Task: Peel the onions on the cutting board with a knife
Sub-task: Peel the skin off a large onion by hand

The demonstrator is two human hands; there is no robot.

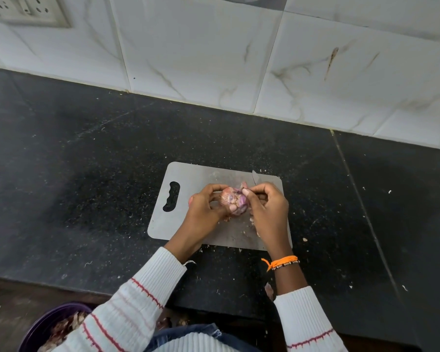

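I am looking down at the grey, flat plastic cutting board (188, 179) with the handle slot, which is lying on the black speckled stone counter (87, 153). Above the middle of the board, the left hand (203, 207) is curling its fingers around the small purple-pink onion (233, 200) with dry loose skin and is holding it just over the surface. The right hand (268, 209) is closing around the knife (255, 177); only the thin silver blade tip is showing above the fingers, and I think the thumb is pressing a flap of skin against the blade, but this part is small. Pale peel scraps (254, 222) are lying on the board under the right hand.
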